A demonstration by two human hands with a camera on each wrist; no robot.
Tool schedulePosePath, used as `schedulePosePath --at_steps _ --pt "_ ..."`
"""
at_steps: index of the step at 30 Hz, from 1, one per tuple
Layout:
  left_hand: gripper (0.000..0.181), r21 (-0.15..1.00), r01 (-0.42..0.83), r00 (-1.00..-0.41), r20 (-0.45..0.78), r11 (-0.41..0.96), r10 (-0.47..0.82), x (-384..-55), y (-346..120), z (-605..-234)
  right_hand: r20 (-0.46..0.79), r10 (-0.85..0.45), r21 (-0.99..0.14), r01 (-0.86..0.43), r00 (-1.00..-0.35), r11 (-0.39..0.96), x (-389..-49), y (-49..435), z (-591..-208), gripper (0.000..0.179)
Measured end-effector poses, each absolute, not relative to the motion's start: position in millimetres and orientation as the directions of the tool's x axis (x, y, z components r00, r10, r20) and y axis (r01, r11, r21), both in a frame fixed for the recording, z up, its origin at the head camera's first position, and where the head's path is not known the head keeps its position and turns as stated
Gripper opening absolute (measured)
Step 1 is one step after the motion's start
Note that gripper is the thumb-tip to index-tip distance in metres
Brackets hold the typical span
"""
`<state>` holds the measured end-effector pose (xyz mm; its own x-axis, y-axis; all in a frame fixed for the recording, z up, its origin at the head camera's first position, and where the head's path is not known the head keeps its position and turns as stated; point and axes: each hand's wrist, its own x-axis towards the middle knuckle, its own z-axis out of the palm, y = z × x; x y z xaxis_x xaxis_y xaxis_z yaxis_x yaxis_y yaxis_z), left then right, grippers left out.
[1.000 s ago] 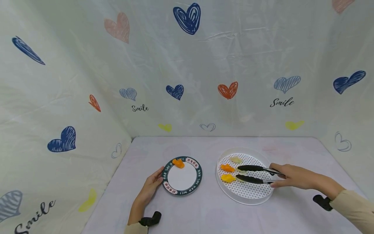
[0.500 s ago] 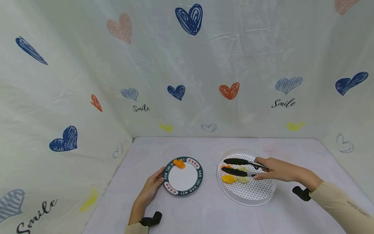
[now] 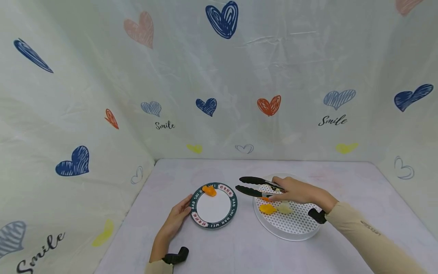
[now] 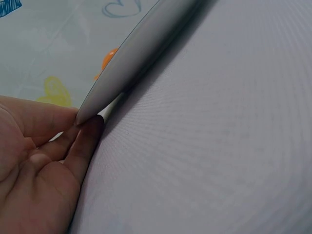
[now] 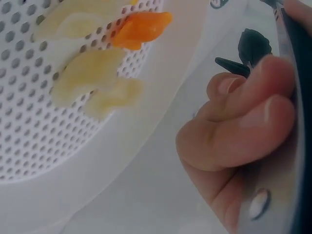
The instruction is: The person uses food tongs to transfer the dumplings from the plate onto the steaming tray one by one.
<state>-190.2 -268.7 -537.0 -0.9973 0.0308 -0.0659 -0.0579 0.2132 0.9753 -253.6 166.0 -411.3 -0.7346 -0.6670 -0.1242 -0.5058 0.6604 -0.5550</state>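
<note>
My left hand [image 3: 176, 217] pinches the left rim of a round plate [image 3: 213, 210] with a dark green lettered border. In the left wrist view, thumb and fingers grip the rim and the plate's near edge tilts up off the table. One orange piece [image 3: 209, 191] lies on the plate's upper rim. My right hand [image 3: 302, 191] holds black-tipped metal tongs [image 3: 249, 191], their arms spread with nothing between the tips, which reach left past the tray toward the plate. Beneath that hand are a yellow piece [image 3: 267, 209], an orange piece [image 5: 141, 30] and pale yellow pieces [image 5: 87, 73].
The pieces lie on a round white perforated tray [image 3: 291, 236] with a raised rim, right of the plate. A gap of pale tablecloth [image 3: 244, 236] separates plate and tray. Behind the table hangs a curtain [image 3: 301, 61] printed with hearts.
My right hand has carried the spread tongs left across the tray toward the plate, and their tips now stick out beyond its left rim. The left hand and plate stay put.
</note>
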Motion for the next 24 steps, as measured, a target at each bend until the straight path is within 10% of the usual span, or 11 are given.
schedulePosePath --at_steps 24 --pt "0.05 0.974 -0.078 -0.996 -0.085 0.211 0.023 -191 -268 -536 -0.215 -0.6 -0.514 -0.433 -0.77 0.74 -271 68 -432 0.085"
